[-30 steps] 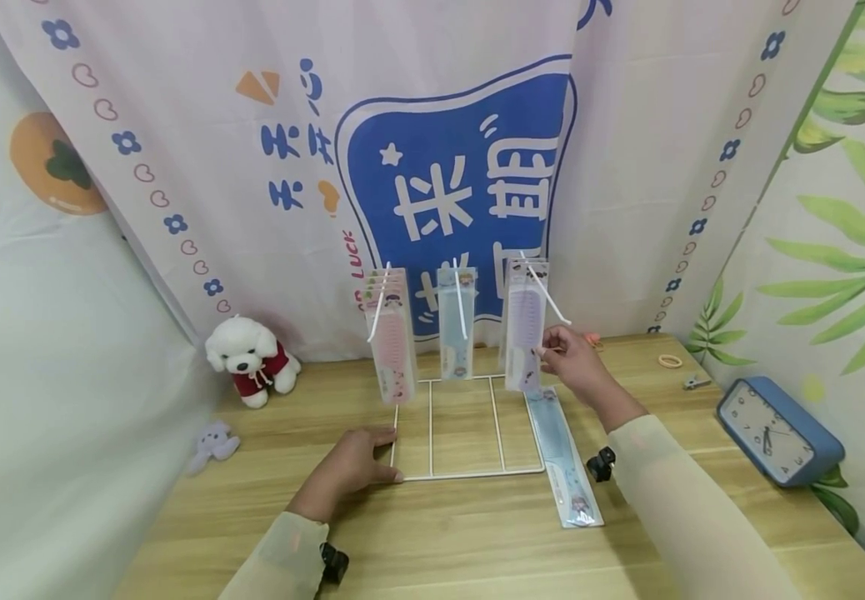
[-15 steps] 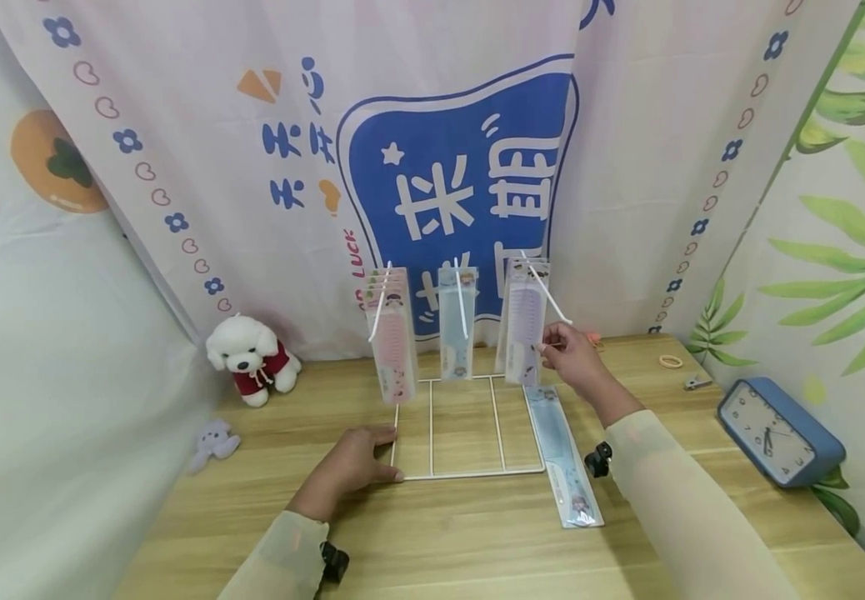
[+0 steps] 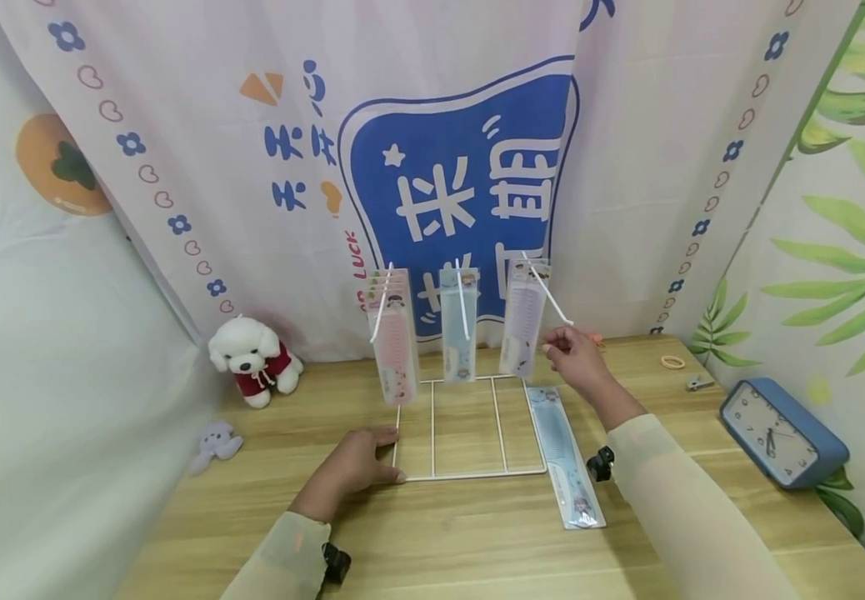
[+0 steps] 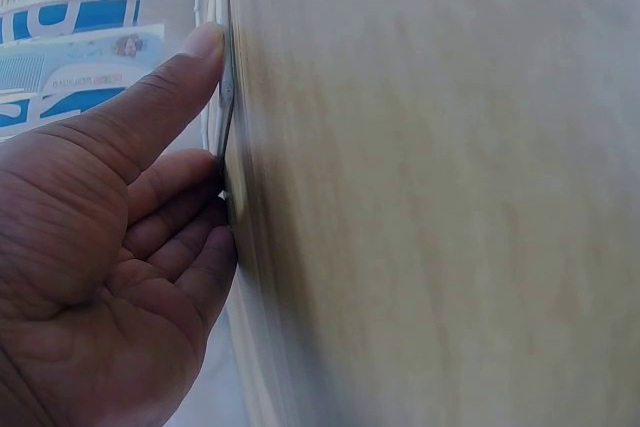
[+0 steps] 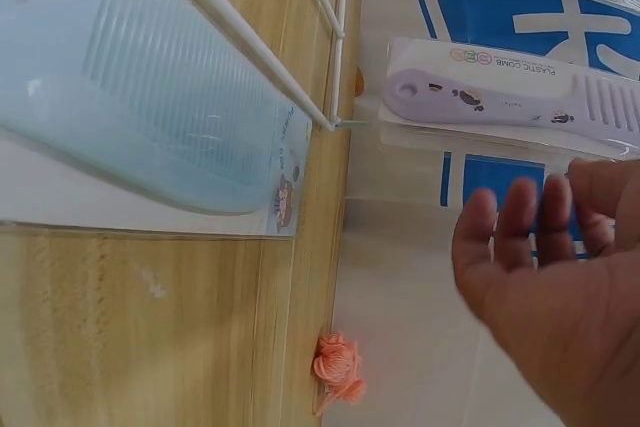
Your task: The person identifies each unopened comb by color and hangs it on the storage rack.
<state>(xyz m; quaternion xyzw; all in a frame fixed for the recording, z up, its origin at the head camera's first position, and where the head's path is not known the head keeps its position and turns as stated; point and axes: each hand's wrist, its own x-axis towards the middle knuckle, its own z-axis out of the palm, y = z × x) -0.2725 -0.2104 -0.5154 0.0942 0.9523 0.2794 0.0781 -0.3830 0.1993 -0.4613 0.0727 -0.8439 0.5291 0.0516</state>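
Observation:
A white wire display rack (image 3: 466,476) stands on the table, with packaged plastic combs hanging from its three hooks. Pink comb packs (image 3: 395,350) hang on the left hook and a light blue pack (image 3: 459,325) on the middle one. From the right hook hang purple comb packs (image 3: 525,321), tilted a little. My right hand (image 3: 577,362) is just right of them, apart, its fingers loosely bent around nothing in the right wrist view. At the rack's front left corner, my left hand (image 3: 353,461) rests its thumb and fingertips against the base wire.
A blue comb pack (image 3: 567,458) lies on the table along the rack's right side. A blue clock (image 3: 783,433), a hair tie (image 3: 672,362) and a clip (image 3: 698,383) lie farther right. At left are a plush dog (image 3: 255,360) and a small lilac toy (image 3: 217,442).
My right hand has let go of the front purple comb pack, which has swung back and to the left on its hook. The left hand has stayed at the rack's corner.

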